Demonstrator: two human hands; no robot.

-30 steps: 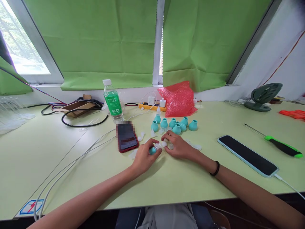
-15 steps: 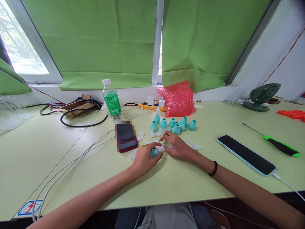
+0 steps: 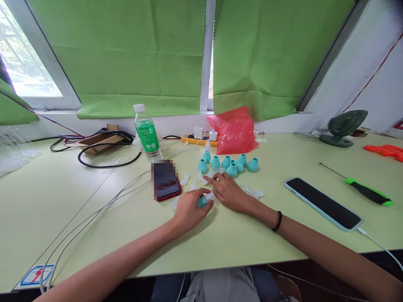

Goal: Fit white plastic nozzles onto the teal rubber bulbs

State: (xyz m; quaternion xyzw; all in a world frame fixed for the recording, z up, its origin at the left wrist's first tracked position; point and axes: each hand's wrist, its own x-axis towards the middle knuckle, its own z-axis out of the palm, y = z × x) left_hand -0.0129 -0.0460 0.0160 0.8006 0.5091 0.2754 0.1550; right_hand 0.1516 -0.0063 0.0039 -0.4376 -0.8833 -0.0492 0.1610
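My left hand (image 3: 191, 208) is closed around a teal rubber bulb (image 3: 202, 201) fitted with a clear plastic tip (image 3: 209, 196) that points right. Just beyond it, my right hand (image 3: 231, 192) reaches over the table, fingers apart. Its index fingertip is at a small white translucent piece (image 3: 205, 180); whether they touch is hard to tell. Several teal bulbs (image 3: 231, 169) stand grouped behind the right hand, and one of them, a bulb (image 3: 206, 157) at the back, carries a whitish pointed tip (image 3: 207, 145). More small translucent pieces (image 3: 184, 181) lie near the left hand.
A red-cased phone (image 3: 166, 180) lies left of my hands, with a water bottle (image 3: 147, 133) behind it. Farther back are an orange power strip (image 3: 188, 140) and a red bubble-wrap bag (image 3: 236, 131). To the right lie another phone (image 3: 324, 204), a screwdriver (image 3: 368, 191) and a small fan (image 3: 345, 126).
My right hand has moved slightly left, its index finger now stretched out to the small white pieces. The left hand keeps hold of the teal bulb with its clear tip.
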